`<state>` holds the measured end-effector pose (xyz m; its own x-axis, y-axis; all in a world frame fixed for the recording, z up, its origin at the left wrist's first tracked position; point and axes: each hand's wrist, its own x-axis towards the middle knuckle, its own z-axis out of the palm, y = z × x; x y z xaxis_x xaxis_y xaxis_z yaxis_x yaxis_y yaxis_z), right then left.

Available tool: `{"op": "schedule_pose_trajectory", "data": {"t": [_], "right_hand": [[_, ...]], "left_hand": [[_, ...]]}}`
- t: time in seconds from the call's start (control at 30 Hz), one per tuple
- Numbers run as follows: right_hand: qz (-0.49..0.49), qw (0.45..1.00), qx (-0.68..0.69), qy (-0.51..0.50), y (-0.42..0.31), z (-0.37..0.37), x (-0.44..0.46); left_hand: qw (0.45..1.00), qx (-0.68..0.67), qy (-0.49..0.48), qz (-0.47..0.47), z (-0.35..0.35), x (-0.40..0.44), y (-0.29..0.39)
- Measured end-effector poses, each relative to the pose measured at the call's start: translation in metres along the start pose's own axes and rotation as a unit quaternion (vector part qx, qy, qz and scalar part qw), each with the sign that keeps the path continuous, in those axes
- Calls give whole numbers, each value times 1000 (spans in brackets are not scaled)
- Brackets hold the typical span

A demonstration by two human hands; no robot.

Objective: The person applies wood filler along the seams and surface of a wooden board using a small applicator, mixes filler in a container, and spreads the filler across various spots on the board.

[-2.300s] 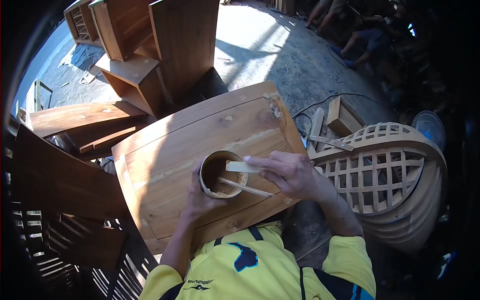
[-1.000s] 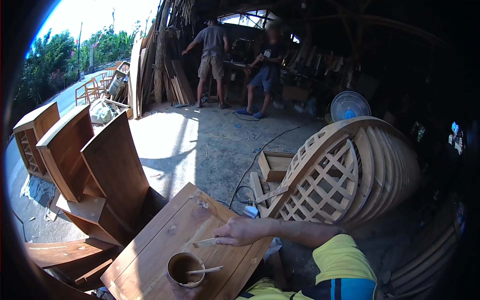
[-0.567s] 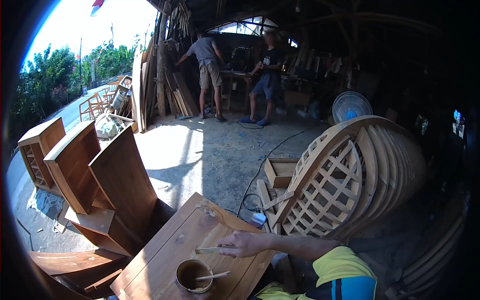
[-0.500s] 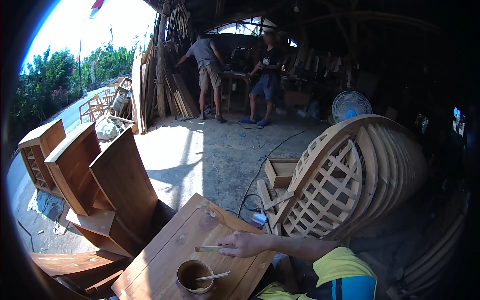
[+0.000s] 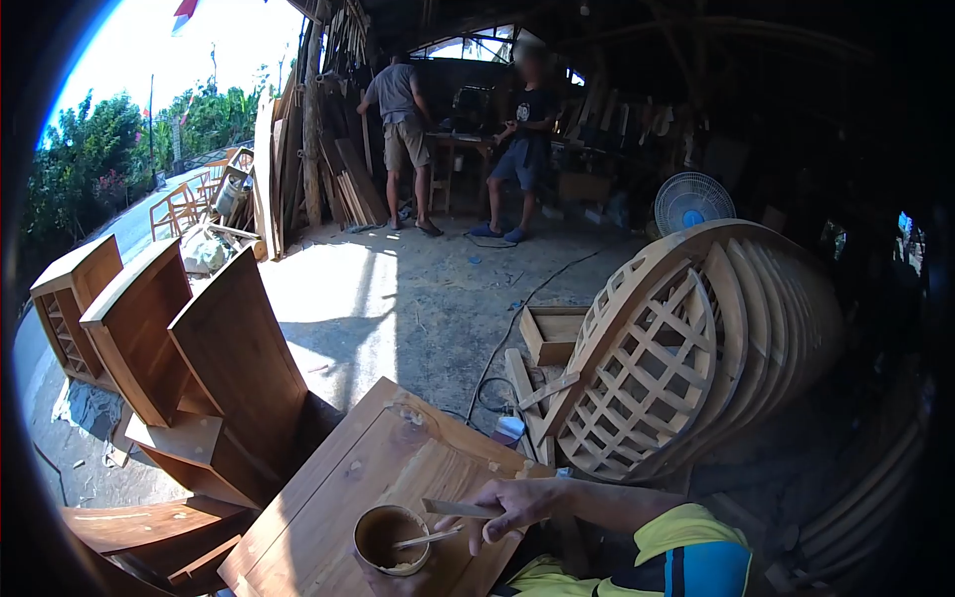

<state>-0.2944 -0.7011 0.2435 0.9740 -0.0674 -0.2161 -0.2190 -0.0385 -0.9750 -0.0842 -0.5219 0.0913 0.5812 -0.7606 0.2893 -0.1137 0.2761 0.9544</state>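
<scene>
My right hand (image 5: 509,505) is closed on a thin flat scraper (image 5: 460,508), held above the wooden panel (image 5: 328,488). Its blade points left, close to the rim of a round tub (image 5: 360,527). Brownish paste coats the inside of that tub, and a pale stick (image 5: 428,538) leans in it, its free end under my right hand. Only part of my left hand (image 5: 376,580) shows, at the lower side of the tub, which it grips. Patches of pale filler lie on the panel, which has a long seam.
Wooden cabinets (image 5: 239,338) stand at the left. A slatted, boat-shaped wooden frame (image 5: 637,388) lies at the right, near a fan (image 5: 693,204). A cable (image 5: 507,343) crosses the floor. Two people (image 5: 403,134) stand at a back bench.
My right hand has moved down and slightly right, bringing the scraper beside the tub and stick. The view has shifted slightly. At the back, one person has straightened up.
</scene>
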Motion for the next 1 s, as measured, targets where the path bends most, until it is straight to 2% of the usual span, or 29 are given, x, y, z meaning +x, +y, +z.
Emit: {"op": "schedule_pose_trajectory", "data": {"t": [0.07,0.13,0.17,0.2,0.27,0.3,0.33,0.4,0.43,0.5,0.53,0.6,0.63,0.7,0.73,0.77,0.87,0.93,1.0], "right_hand": [[-22,1000,14,2,-5,14,1],[-44,997,-60,24,-6,20,4],[10,997,-41,62,-10,24,8],[12,997,-38,62,-13,25,12],[-50,971,-122,197,-18,28,24],[-159,923,-234,261,-8,27,36],[-162,922,-235,260,-2,21,45],[-177,889,-340,249,7,12,59],[-178,890,-340,247,10,8,65],[-201,923,-298,141,5,4,75],[-203,922,-299,136,-4,5,77],[-79,976,-162,122,-25,6,81],[-83,975,-170,117,-27,5,85],[-78,991,42,105,-23,5,95],[-81,991,32,99,-9,3,103],[-108,987,-72,97,12,-3,115],[-183,959,-184,110,22,4,130],[-257,905,-320,113,14,3,134],[-261,915,-289,105,-12,13,128]], "left_hand": [[1000,-2,-1,1,1,0,1],[1000,-3,1,2,3,-1,1],[1000,-5,1,2,4,-2,2],[1000,-4,1,3,4,-3,2],[1000,-7,3,7,6,-4,4],[1000,-9,4,11,7,-4,6],[1000,-12,5,15,9,-4,8],[999,-24,13,26,14,-2,14],[998,-36,19,36,18,0,19],[997,-53,30,50,23,2,26],[996,-63,36,60,28,4,32],[998,-34,26,46,19,0,23],[999,-6,14,30,13,-2,14],[999,49,-6,0,3,-5,-3],[997,76,-16,-14,-1,-5,-10],[997,69,-18,-12,-1,-5,-9],[999,38,-7,11,1,-2,-7],[999,27,-4,19,3,-1,-6],[999,24,-3,25,4,-2,-6]]}}
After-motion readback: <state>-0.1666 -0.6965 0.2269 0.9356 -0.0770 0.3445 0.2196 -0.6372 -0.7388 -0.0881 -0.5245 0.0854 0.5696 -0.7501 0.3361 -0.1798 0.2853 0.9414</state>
